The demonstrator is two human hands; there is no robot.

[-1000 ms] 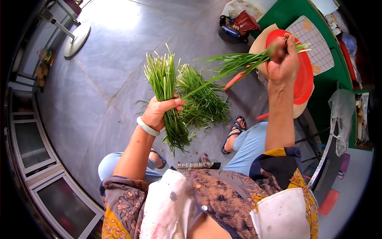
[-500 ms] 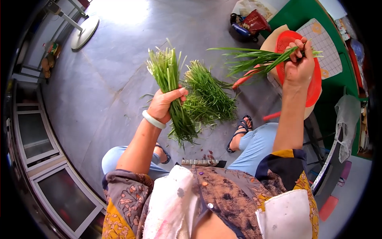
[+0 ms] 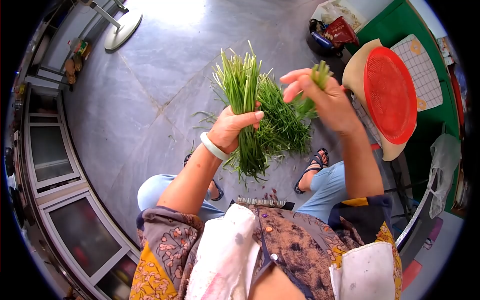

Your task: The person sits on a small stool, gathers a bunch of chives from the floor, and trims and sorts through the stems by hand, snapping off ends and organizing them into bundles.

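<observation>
My left hand (image 3: 227,130), with a pale bangle at the wrist, is closed around a thick bundle of garlic chives (image 3: 239,82). Its pale cut ends point up and the dark green leaves hang below the fist. Slightly blurred, my right hand (image 3: 334,107) pinches a small bunch of chives (image 3: 321,75) near the thumb, with the fingers partly stretched out. The stem ends stick up above this hand, and part of the bunch is hidden behind it. A heap of chives (image 3: 286,122) lies on the floor behind and between the two hands.
To the right, a red plastic basket (image 3: 391,95) rests on a tan stool-like seat beside a green surface (image 3: 390,22). A dark container with a red packet (image 3: 341,32) stands behind. My sandalled feet flank the heap. Glass-fronted cabinets (image 3: 82,240) line the left side.
My right hand has moved left from over the red basket toward the left bundle, and its chives now point stem-up. The whole view has shifted slightly.
</observation>
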